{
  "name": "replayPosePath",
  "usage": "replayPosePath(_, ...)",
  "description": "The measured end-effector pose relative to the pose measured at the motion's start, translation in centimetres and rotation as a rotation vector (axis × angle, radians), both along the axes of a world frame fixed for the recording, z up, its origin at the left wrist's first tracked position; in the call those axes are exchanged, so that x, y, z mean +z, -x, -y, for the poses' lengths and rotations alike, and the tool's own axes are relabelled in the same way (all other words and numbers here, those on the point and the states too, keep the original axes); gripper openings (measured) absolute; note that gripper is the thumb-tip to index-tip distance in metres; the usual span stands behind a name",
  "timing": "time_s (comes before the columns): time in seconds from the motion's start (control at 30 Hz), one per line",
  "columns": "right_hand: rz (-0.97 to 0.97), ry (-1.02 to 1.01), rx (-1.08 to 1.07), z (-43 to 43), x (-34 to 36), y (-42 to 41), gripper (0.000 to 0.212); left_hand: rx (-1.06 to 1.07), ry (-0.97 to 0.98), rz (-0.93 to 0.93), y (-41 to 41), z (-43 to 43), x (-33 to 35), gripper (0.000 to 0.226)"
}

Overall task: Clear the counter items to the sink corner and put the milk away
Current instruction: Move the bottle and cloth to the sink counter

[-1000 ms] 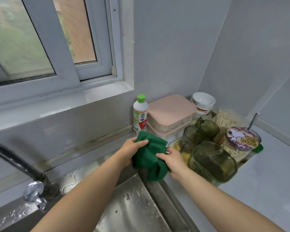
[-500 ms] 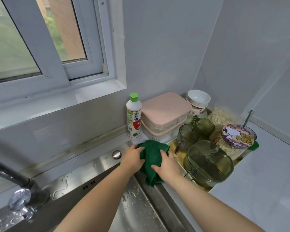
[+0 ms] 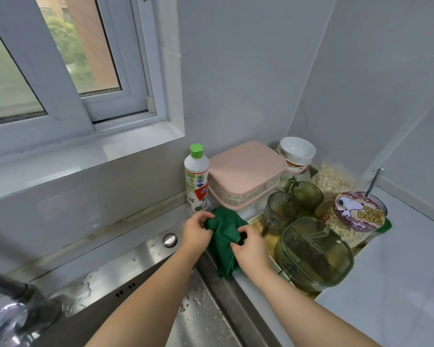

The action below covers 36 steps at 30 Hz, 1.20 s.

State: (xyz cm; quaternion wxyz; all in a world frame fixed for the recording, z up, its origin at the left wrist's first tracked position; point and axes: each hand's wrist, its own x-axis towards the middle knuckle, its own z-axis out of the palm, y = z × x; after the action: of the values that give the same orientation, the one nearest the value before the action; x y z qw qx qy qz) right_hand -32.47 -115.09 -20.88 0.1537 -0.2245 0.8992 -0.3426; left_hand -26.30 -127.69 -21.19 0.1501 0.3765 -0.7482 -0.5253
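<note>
1. The green cloth [image 3: 223, 237] lies bunched at the back right corner of the sink [image 3: 140, 264]. It is draped across the steel rim, with its lower end hanging toward the basin.
2. The left hand [image 3: 197, 236] grips the cloth's upper left edge, fingers curled over the fold.
3. The right hand [image 3: 252, 250] pinches the cloth's right side between thumb and bent fingers.
4. Just behind the cloth stands a white bottle [image 3: 196, 182] with a green cap, upright against the wall.
5. Beside the bottle, two pink-lidded boxes [image 3: 246, 169] are stacked, with stacked white bowls [image 3: 296, 152] behind them in the corner.
6. Right of the cloth sit two green see-through cups [image 3: 282, 209] and a green lidded container [image 3: 313, 255], close together on the counter [image 3: 398, 284].
7. A jar with a cartoon-dog lid [image 3: 358, 212] stands just beyond the container, holding what looks like oats.
8. The tap [image 3: 8, 289] juts in at lower left; water drops dot the sink ledge.
</note>
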Motion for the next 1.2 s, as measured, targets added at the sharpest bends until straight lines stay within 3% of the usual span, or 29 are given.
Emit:
replayPosePath(0.13, -0.152, -0.372, 0.156, -0.5, -0.1, -0.2, 0.062, -0.207, 0.293, 0.205, -1.5, 0.5, -1.4, 0.038)
replayPosePath(0.2, -0.262, -0.390, 0.196, -0.4, -0.1, -0.3, 0.065, -0.214, 0.450, 0.254, -2.2, 0.4, -1.8, 0.043)
replayPosePath(0.3, -0.264, -0.351, 0.246, -0.1, -0.3, -0.1, 0.076, -0.096, 0.388, 0.253, -2.3, 0.2, -1.2, 0.042)
replayPosePath(0.43, -0.206, -0.511, 0.376, 0.2, -0.9, -0.1, 0.096, -0.115, 0.329, 0.255, -2.2, 0.5, -1.0, 0.046)
replayPosePath(0.77, -0.350, -0.580, 0.495, 1.5, 0.8, 1.2, 0.046, -0.105, 0.270, 0.361, -1.2, 0.9, -0.6, 0.042)
replayPosePath(0.9, -0.557, -0.565, 0.493, 0.8, 0.1, 1.1, 0.050, -0.180, 0.286, 0.222, -1.5, 0.0, -0.8, 0.056)
replayPosePath(1.03, -0.304, -0.486, 0.492, -0.1, -1.4, 0.4, 0.067, -0.425, 0.436, 0.332, -2.4, 0.1, -1.8, 0.064)
replayPosePath(1.2, -0.184, -0.479, 0.471, -0.2, -0.4, 0.0, 0.071, -0.457, 0.470, 0.430, -2.2, -0.6, -0.7, 0.066)
